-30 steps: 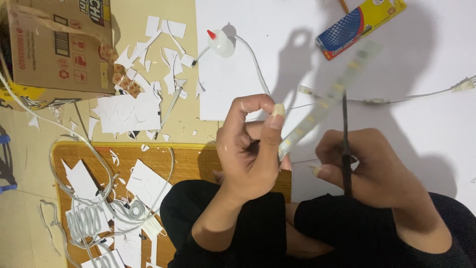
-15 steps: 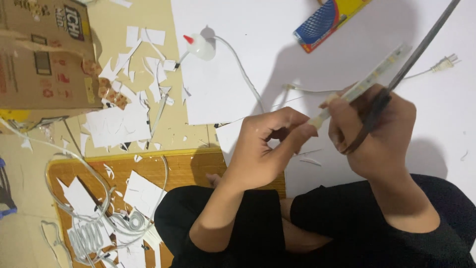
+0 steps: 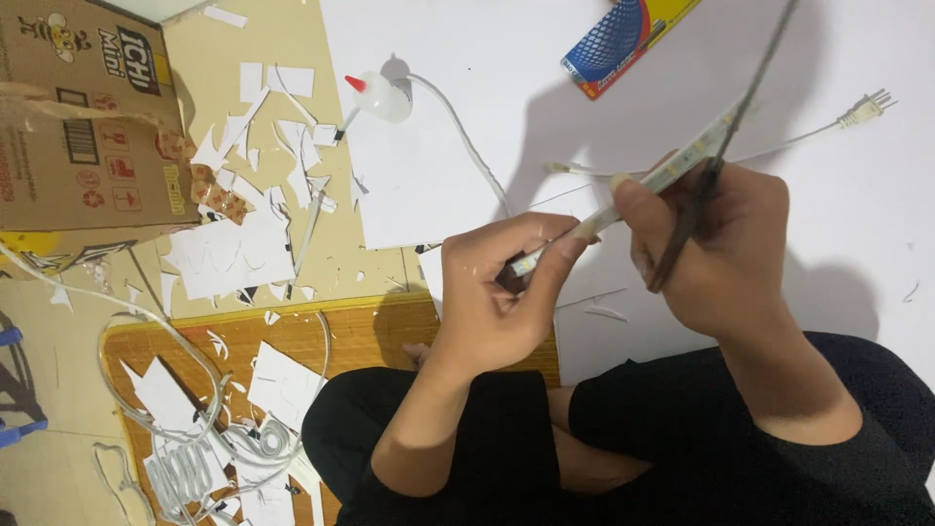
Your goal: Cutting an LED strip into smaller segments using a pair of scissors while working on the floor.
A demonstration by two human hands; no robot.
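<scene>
While the LED strip (image 3: 623, 200) runs diagonally up-right above the white sheet (image 3: 458, 127), L hand (image 3: 497, 292) fingers pinch its lower end & R hand (image 3: 716, 244) clamps strip plus thin dark tool (image 3: 711, 170) just beside.

Light is bright and slightly warm, falling from above and behind the person. The white sheet (image 3: 682, 117) glares near its top edge. Both hands cast soft grey shadows up and to the right across that sheet. The glue bottle (image 3: 380, 95) throws a small shadow. Focus is fair; the thin dark tool (image 3: 726, 146) smears with motion blur. Corners darken slightly.
</scene>
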